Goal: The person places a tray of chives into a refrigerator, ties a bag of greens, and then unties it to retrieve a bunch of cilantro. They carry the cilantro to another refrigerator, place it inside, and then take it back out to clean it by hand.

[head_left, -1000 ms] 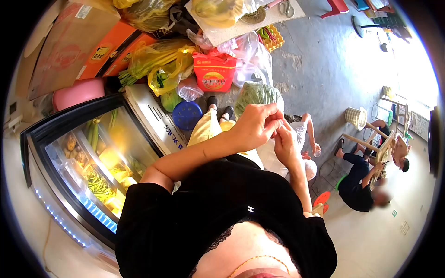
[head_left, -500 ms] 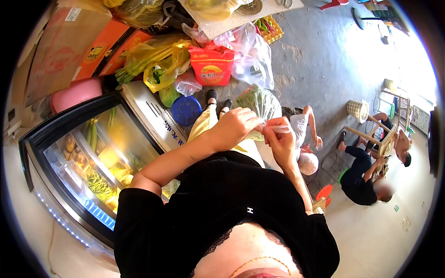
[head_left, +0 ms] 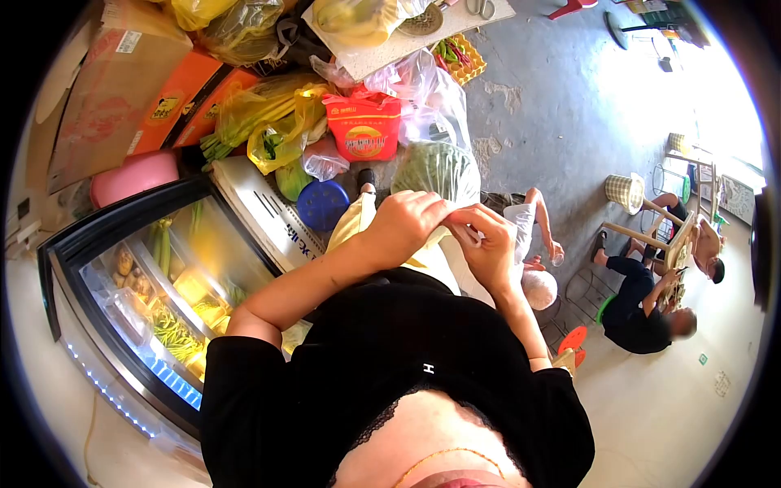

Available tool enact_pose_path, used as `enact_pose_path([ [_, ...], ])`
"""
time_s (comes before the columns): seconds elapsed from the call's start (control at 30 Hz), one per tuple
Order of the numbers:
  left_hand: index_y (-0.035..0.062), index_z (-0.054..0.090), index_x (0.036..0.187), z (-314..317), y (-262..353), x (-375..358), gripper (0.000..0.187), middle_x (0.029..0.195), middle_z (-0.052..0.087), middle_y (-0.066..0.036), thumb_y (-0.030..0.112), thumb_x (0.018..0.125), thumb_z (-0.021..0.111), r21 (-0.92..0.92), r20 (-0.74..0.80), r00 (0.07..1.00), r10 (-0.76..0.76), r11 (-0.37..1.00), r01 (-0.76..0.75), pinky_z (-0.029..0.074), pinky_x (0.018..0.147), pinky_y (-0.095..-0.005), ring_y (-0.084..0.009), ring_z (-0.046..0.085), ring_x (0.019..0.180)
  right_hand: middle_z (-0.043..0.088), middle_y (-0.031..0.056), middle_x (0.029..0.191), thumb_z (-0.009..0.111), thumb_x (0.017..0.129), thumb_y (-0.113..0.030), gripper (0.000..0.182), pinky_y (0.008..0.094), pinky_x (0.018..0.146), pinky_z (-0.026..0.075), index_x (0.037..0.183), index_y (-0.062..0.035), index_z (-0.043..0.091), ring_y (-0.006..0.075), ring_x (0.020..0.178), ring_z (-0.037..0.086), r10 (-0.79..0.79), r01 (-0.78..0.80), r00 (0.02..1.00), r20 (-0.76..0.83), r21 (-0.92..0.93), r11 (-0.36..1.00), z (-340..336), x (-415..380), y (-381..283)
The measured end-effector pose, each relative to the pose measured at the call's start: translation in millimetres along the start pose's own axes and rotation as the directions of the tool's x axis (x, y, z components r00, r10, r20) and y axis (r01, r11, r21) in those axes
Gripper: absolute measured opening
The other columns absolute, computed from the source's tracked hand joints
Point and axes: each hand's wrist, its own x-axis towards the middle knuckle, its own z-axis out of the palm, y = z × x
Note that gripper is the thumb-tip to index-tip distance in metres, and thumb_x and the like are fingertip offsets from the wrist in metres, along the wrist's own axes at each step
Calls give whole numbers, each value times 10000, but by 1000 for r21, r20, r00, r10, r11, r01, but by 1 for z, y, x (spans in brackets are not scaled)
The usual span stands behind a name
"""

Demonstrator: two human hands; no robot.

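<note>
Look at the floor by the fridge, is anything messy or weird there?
Yes. Plastic bags of vegetables lie heaped on the floor, spilling onto the display fridge, with orange boxes tilted behind them. Nothing looks broken. Both hands, left and right, pinch the neck of a bag of greens.

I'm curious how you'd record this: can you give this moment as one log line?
left hand: pinching clear bag of greens | right hand: pinching same bag top | display fridge: at person's left

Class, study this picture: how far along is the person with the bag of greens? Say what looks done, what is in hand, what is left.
Done: the clear bag of greens already looks full. In hand: the left hand and right hand meet at its neck, pinching the plastic. Left: no finished knot shows, so the bag seems not yet closed, and it has not been set down.
</note>
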Motion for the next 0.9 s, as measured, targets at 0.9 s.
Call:
enact_pose_path([
  [0.9,46,575,912,-3,-6,-22,148,808,550,-110,160,854,649,-135,-412,911,-28,990,-31,475,643,-410,-316,585,732,597,73,790,686,806,13,55,258,629,444,847,5,650,169,659,555,-235,235,972,-32,10,972,15,34,-20],
])
